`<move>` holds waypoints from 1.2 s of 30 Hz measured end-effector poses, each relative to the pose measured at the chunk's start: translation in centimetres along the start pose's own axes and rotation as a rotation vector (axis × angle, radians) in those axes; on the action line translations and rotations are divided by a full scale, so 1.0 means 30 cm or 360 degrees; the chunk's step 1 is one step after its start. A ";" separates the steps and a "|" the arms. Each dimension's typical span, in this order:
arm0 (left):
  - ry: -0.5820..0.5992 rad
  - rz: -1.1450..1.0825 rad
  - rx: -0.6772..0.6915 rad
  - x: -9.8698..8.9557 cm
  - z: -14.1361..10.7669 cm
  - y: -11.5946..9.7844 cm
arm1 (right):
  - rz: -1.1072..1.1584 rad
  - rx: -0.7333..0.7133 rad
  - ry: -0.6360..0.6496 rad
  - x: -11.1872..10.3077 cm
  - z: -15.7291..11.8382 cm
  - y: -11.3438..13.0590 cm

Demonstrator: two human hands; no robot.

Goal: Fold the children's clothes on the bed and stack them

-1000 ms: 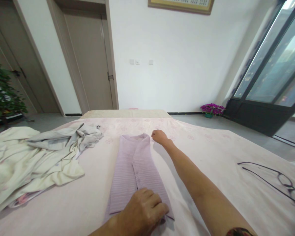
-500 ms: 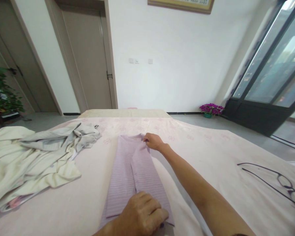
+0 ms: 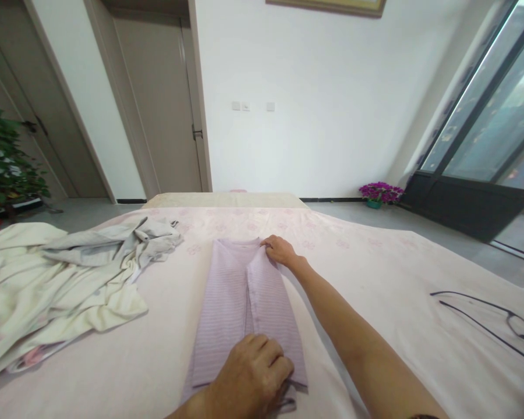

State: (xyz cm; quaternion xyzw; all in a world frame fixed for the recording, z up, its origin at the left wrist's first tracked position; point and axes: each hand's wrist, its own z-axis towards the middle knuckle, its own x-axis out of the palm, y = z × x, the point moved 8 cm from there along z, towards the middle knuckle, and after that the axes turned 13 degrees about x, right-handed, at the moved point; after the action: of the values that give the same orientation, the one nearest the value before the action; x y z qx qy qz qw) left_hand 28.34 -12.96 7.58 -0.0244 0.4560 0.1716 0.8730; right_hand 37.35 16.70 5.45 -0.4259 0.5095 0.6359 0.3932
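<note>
A lilac, finely striped garment [image 3: 227, 291] lies folded lengthwise on the pink flowered cover [image 3: 358, 279], its neckline at the far end. At the far right corner of the neckline, my right hand [image 3: 278, 250] pinches the fabric at the shoulder. My left hand [image 3: 255, 372] rests over the near end of the garment with its fingers curled down; the fingertips are hidden, so whatever they grip cannot be made out. A crumpled bit of lilac cloth shows just beneath and right of it.
Crumpled cream clothing [image 3: 82, 297] and a grey garment [image 3: 109, 241] are piled on the left. Black-framed glasses [image 3: 498, 320] lie at the right. Beyond the cover's far edge are a wall, doors and purple flowers [image 3: 379, 192].
The garment's right part now lies flatter and further right at the shoulder. My right hand has shifted slightly right with the shoulder fabric; my left hand has moved a little at the near end.
</note>
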 end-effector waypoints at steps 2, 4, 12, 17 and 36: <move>-0.0049 -0.0044 -0.0015 -0.027 0.004 0.003 | 0.0006 0.0009 -0.0015 -0.011 0.000 -0.002; -0.0163 -0.0123 -0.0037 -0.077 0.011 0.012 | 0.0017 0.0015 -0.0057 -0.022 0.002 0.003; 0.0116 -0.0081 -0.0183 -0.107 -0.001 0.054 | 0.0223 0.0015 -0.0161 0.022 0.005 0.009; 0.0410 -0.0077 -0.0257 -0.033 -0.035 0.051 | 0.0462 0.0169 -0.0312 0.037 0.033 -0.104; 0.0272 -0.0027 -0.0162 -0.052 -0.027 0.046 | 0.0382 0.0351 -0.0219 0.072 0.058 -0.133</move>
State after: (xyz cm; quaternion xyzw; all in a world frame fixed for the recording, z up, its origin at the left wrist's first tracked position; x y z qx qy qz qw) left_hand 26.44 -12.27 8.52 -0.0870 0.5191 0.1845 0.8300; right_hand 40.13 19.24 2.36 -0.2720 0.5952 0.6462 0.3927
